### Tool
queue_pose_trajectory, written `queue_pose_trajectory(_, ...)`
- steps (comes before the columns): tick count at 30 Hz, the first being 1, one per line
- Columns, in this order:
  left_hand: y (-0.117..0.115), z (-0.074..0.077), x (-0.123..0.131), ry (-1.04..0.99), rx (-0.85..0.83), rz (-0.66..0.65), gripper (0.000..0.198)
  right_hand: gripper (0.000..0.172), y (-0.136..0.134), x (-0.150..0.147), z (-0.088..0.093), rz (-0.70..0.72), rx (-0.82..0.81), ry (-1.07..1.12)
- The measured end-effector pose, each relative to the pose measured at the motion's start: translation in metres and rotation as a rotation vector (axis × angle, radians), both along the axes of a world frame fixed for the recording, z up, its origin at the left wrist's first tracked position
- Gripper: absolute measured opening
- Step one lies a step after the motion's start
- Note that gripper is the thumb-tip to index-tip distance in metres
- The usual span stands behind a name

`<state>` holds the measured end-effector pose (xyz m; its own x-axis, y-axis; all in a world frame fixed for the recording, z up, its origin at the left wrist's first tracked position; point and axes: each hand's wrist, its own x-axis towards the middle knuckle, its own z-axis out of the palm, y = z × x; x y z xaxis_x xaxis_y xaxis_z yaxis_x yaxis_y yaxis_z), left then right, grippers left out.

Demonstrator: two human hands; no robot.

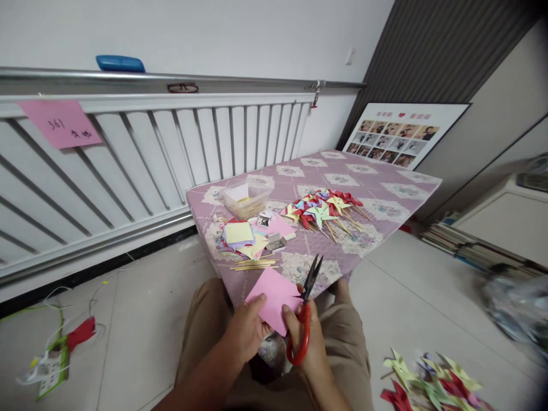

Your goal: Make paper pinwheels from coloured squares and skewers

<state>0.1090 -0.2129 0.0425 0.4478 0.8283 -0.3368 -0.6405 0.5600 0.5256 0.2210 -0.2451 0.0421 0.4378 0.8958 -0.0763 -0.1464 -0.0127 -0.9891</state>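
Observation:
A square of pink paper (274, 294) is pinched at its left side by my left hand (249, 325). Around the red handles of the scissors (314, 275) my right hand (310, 337) is closed, and its thumb also presses on the paper's lower right part. The blades stand apart and point up and away; a cut shows at the paper's right corner. Just beyond the paper lie several thin wooden sticks (254, 264). Behind them is a stack of coloured paper squares (240, 235), with small boxes (276, 243) beside it.
Finished paper pinwheels (322, 212) lie piled on the cloth-covered table (342, 171), right of a clear plastic tub (245, 200). More pinwheels (432, 379) are on the floor at lower right. A radiator (171, 148) lines the left wall; a power strip (53, 365) with cords lies below.

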Motion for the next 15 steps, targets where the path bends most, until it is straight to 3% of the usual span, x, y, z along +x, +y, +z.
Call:
queue_pose_trajectory(8,0.018,0.021,-0.017,0.105,0.003,0.185,0.029,0.060,-0.019,0.008,-0.003,0.175,0.018,0.263)
queue_pose_trajectory(12,0.028,0.037,-0.026,0.143,-0.014,0.299,0.020,0.069,-0.033,0.011,-0.012,0.446,-0.061,0.244)
queue_pose_trajectory(15,0.033,0.042,-0.029,0.161,0.003,0.322,0.018,0.070,-0.046,0.008,-0.009,0.579,-0.136,0.197)
